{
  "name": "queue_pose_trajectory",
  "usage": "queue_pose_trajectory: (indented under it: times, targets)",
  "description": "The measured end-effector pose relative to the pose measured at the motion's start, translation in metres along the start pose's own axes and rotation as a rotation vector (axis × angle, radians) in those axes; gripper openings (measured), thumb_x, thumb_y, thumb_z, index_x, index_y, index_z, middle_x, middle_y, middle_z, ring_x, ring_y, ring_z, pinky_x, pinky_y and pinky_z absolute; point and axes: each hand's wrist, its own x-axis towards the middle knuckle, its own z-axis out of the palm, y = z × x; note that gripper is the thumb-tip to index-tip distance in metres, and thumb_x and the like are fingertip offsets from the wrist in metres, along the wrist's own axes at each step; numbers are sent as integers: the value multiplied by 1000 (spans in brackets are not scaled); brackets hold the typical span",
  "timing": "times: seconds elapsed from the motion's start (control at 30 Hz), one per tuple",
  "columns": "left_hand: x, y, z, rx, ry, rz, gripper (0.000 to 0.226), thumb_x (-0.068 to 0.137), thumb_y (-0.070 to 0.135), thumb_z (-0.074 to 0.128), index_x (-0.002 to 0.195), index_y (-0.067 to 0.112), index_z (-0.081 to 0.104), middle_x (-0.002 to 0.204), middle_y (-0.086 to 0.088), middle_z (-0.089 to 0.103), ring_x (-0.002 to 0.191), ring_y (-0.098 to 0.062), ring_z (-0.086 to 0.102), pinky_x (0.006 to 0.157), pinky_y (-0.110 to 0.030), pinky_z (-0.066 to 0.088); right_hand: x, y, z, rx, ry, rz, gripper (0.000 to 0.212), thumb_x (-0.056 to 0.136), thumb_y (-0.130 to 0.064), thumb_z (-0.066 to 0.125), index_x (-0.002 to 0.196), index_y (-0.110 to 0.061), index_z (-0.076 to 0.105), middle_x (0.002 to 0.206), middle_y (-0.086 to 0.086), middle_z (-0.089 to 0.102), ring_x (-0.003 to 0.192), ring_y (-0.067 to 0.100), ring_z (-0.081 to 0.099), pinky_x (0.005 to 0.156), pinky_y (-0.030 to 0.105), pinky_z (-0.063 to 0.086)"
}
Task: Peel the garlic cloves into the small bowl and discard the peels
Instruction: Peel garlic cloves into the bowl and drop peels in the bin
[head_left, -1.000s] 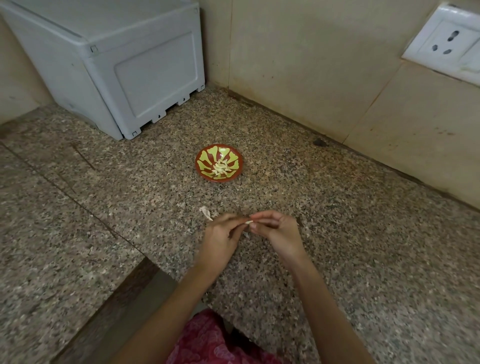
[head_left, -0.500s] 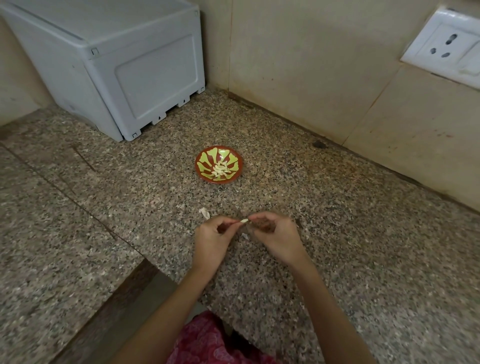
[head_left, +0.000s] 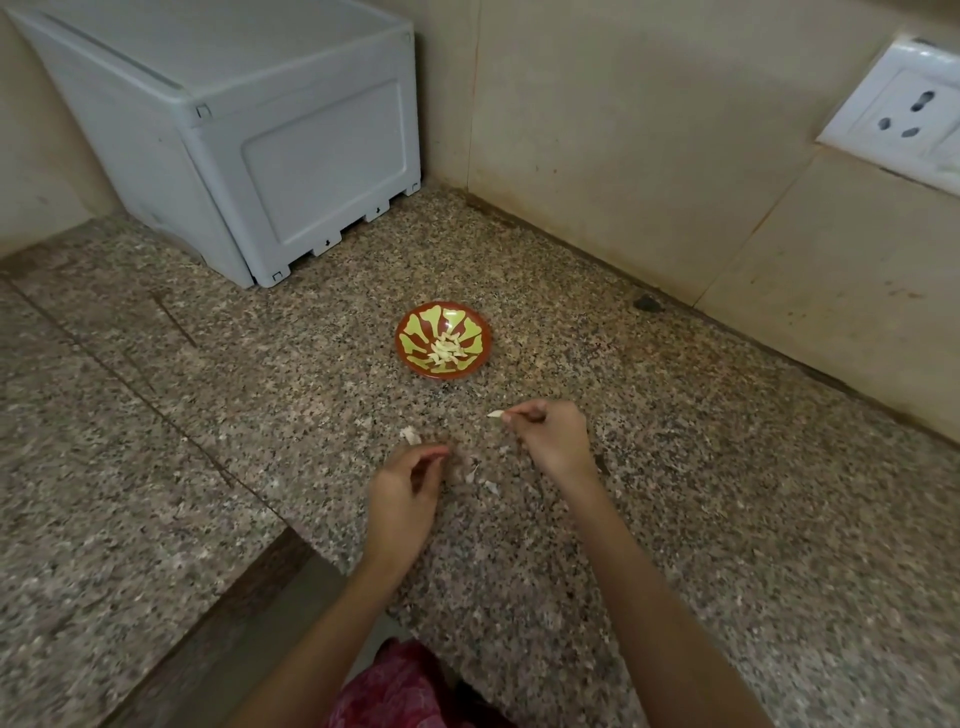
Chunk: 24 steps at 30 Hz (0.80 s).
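A small red bowl (head_left: 410, 358) with a yellow-green pattern sits on the granite counter and holds several pale peeled garlic cloves (head_left: 445, 350). My right hand (head_left: 553, 441) pinches a small pale garlic clove (head_left: 495, 414) at its fingertips, just below the bowl. My left hand (head_left: 408, 491) hovers lower left with its fingers loosely curled, and I cannot tell whether it holds anything. A scrap of peel (head_left: 410, 434) lies on the counter above my left hand. More small peel bits (head_left: 488, 486) lie between my hands.
A pale grey plastic box (head_left: 249, 145) stands at the back left against the wall. A white wall socket (head_left: 904, 111) is at the upper right. The counter's front edge (head_left: 249, 577) drops away at the lower left.
My hands have come apart. The right hand has carried the clove up towards the bowl, and the left hand has dropped back towards me.
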Motion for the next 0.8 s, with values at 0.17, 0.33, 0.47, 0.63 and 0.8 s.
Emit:
queue_pose_trajectory:
  times: [0.17, 0.33, 0.47, 0.63, 0.8]
  targets:
    - [-14, -4, -9, 7, -19, 16, 25, 90, -3, 60, 106, 12, 70, 101, 11, 65, 95, 8, 59, 80, -2, 42, -6, -2, 4, -149, 53, -81, 16, 90, -14, 70, 106, -11, 70, 87, -10, 68, 71, 4, 64, 61, 7, 50]
    - [-22, -5, -11, 1, 13, 5, 28, 90, -5, 59, 110, 12, 69, 105, 9, 65, 98, 15, 56, 84, 0, 39, -54, 14, 16, -466, -194, -687, 51, 90, 13, 45, 129, -15, 62, 136, -1, 59, 126, 10, 55, 111, 10, 31]
    - [-26, -5, -12, -4, 2, -24, 27, 92, -2, 58, 111, 14, 69, 108, 7, 67, 99, 8, 58, 85, -3, 40, -60, 37, 13, -705, -312, -842, 72, 84, 16, 51, 147, -19, 44, 155, 1, 39, 146, 17, 32, 121, 31, 20]
    - [-34, -3, -11, -15, 5, -61, 27, 94, 4, 57, 111, 22, 68, 107, 13, 66, 102, 0, 58, 88, -15, 44, -68, 55, 1, -722, -291, -843, 88, 68, 22, 69, 142, -22, 51, 148, -1, 50, 138, 17, 45, 114, 33, 35]
    - [-45, 7, -10, -6, 33, -64, 27, 93, 0, 57, 108, 20, 69, 101, 17, 61, 99, 12, 53, 82, -2, 37, -75, 66, -3, -651, -250, -814, 76, 60, 23, 75, 125, -16, 66, 129, 0, 64, 121, 14, 58, 99, 31, 53]
